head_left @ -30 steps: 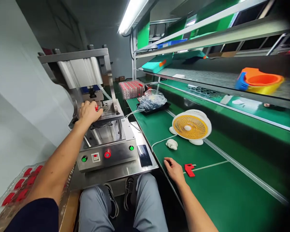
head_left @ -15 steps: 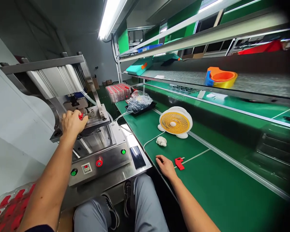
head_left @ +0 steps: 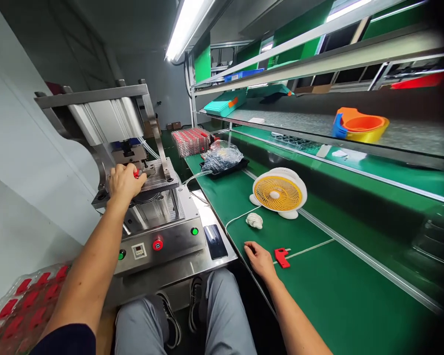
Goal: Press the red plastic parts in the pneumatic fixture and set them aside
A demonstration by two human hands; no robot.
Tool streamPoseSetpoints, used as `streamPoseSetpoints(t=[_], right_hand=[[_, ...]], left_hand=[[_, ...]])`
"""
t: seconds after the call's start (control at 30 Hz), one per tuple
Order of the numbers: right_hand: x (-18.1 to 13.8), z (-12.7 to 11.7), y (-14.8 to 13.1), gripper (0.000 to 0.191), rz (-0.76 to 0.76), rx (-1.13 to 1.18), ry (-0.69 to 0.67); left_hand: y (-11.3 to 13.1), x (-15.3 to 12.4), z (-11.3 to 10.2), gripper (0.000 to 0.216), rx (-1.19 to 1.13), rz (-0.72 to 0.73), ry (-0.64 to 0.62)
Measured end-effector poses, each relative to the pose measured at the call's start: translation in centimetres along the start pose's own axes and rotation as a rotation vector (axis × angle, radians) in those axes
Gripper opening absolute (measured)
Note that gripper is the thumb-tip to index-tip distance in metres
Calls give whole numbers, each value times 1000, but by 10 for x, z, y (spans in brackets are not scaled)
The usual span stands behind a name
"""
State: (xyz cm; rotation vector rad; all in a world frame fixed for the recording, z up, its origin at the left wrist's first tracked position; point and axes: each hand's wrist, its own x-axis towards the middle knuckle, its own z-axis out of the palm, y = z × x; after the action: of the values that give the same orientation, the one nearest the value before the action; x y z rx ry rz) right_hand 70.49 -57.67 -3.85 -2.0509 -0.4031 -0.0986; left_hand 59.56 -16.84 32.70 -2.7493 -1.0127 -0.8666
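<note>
My left hand reaches into the metal press, its fingers closed around a small red plastic piece at the fixture under the press head. Most of that piece is hidden by the fingers. My right hand rests at the left edge of the green bench mat, empty, with its fingers loosely bent and apart. Just right of it lies another red plastic part, shaped like an angled bracket with a pale metal strip.
On the bench are a crumpled white lump, a yellow-and-white fan and a plastic-wrapped bundle. A phone lies beside the press's control panel. Clear trays of red parts stand at lower left.
The whole view has shifted, so the press and bench sit farther right in the picture. My left hand stays at the fixture with the red piece. My right hand remains by the bench edge.
</note>
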Motion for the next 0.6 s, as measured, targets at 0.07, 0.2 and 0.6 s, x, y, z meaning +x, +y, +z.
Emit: streamPoseSetpoints(t=[0.07,0.2,0.6], right_hand=[[0,0,1,46,-3,5,-2],[1,-1,1,46,6,2,-6],[1,-1,4,50,16,-24,-24]], left_hand=[[0,0,1,25,4,-2,5],[-2,-2,6,24,3,0,45],[-4,-22,3,17,-32,48,110]])
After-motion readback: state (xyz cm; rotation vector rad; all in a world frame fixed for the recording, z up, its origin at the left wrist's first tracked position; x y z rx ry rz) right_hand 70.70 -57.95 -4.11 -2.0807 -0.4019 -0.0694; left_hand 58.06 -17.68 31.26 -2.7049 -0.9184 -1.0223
